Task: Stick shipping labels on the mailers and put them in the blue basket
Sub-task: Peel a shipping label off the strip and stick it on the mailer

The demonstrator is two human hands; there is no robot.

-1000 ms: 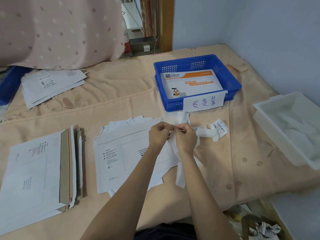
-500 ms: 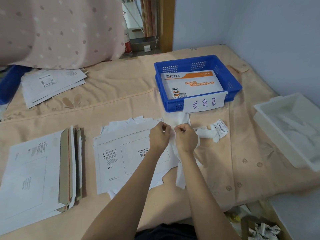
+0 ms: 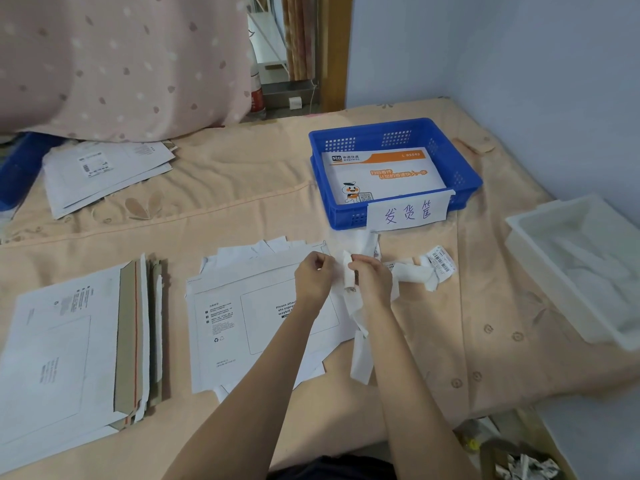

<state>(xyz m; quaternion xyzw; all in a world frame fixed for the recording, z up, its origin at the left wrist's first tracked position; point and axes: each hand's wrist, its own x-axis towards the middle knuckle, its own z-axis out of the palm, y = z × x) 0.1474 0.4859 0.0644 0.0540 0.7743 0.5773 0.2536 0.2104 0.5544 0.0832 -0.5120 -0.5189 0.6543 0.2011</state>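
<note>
One mailer (image 3: 381,174) is seen already in the blue basket (image 3: 464,174), upper right, while a label strip (image 3: 348,273) is pinched between the left hand (image 3: 313,277) and right hand (image 3: 372,280) above an unlabelled mailer (image 3: 249,317) at centre frame.

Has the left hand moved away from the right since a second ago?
Yes. The left hand has drawn slightly left over the mailer, opening a gap from the right hand.

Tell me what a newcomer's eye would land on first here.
The blue basket, far right of centre, draws the eye, with an orange-and-white mailer inside and a handwritten sign on its front. Next come the left hand and right hand, close together at the centre, pinching a white label strip above a mailer. A white tray sits at the right edge.
</note>
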